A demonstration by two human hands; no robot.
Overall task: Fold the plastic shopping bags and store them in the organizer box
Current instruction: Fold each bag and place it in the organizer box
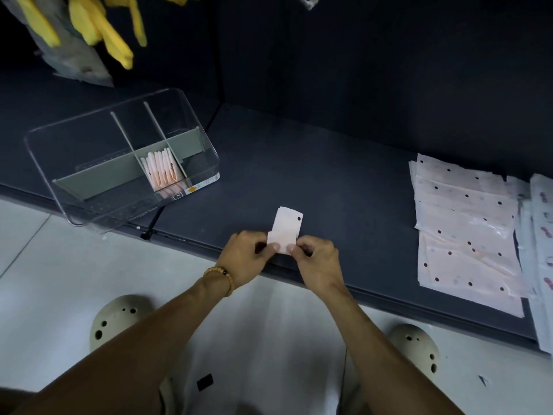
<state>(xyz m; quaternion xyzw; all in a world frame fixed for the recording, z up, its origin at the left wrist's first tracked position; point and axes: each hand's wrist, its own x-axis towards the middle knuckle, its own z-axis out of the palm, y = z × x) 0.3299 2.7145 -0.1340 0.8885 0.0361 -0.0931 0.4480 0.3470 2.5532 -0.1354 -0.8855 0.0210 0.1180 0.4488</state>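
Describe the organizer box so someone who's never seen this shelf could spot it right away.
On the dark shelf, look to the far left, away from the stack of flat dotted bags on the right. The organizer box is the clear plastic tray with grey-green dividers, overhanging the shelf's front edge. Only it holds a row of folded pink bags standing in one compartment.

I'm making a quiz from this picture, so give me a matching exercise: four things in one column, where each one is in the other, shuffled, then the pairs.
Things:
1. folded bag
2. organizer box
3. flat bags
4. bracelet

Places:
A. stacked at the shelf's right end
B. left wrist
C. pinched by left hand and right hand
D. shelf's left end

Pairs: 1-C, 2-D, 3-A, 4-B
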